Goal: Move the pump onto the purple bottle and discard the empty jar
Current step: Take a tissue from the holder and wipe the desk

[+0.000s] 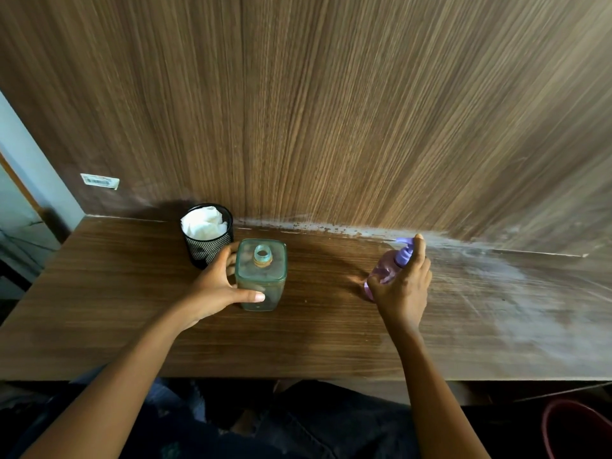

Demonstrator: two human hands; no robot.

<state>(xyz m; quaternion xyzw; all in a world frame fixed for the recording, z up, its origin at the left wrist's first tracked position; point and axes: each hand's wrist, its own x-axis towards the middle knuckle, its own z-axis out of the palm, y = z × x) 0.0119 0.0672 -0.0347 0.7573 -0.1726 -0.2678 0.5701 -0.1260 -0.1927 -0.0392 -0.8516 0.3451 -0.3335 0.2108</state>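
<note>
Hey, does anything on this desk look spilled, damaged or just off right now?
Yes. A whitish, dusty smear covers the right side of the desk and runs along the back edge, as if worn or powdery. The jar stands upright with no lid; the purple bottle leans in the right hand.

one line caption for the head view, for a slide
Left hand grips the open glass jar by the mesh bin while the right hand holds the purple bottle, pump on.

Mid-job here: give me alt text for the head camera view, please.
At a wooden table, the left hand grips a clear square jar with an open neck, while the right hand holds the purple bottle, pump on. A black mesh cup holding white paper stands behind the jar.
</note>
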